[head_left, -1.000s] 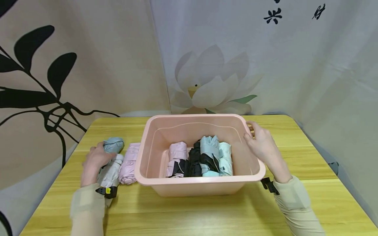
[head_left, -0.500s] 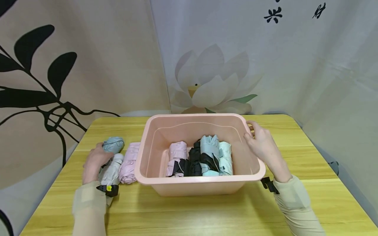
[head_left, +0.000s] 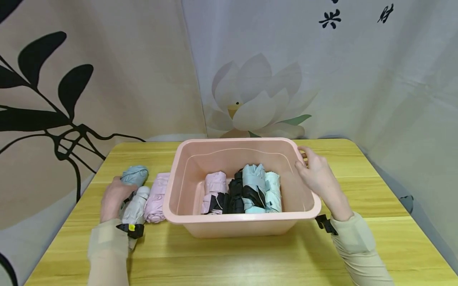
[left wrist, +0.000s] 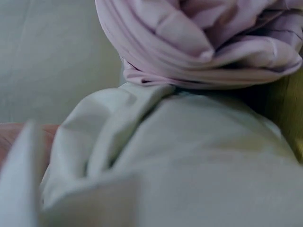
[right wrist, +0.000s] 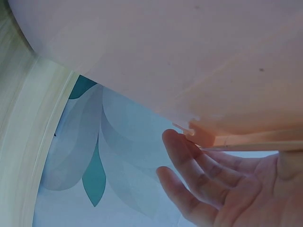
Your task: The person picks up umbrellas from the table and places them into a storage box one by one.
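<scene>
At the left of the table my left hand [head_left: 115, 198] grips a folded blue umbrella [head_left: 135, 174]; its fingertips are largely hidden. Just right of it lie a folded pale grey umbrella [head_left: 136, 204] and a folded lilac umbrella [head_left: 156, 198], both close up in the left wrist view, where the grey umbrella [left wrist: 189, 137] fills the lower part. My right hand [head_left: 316, 172] holds the right rim of a pink tub [head_left: 243, 226], thumb on top and fingers under the lip. Inside stand several folded umbrellas: lilac [head_left: 215, 184], black [head_left: 236, 194], blue [head_left: 254, 178] and mint [head_left: 273, 192].
The tub sits mid-table on a yellow wood-grain table [head_left: 229, 262]. Behind the table's back edge hangs a printed curtain [head_left: 261, 91] with a lotus and dark leaves. The lilac umbrella outside lies close against the tub's left side.
My left hand has closed in on the blue umbrella, which has shifted slightly to the left. The right hand and the tub have stayed put.
</scene>
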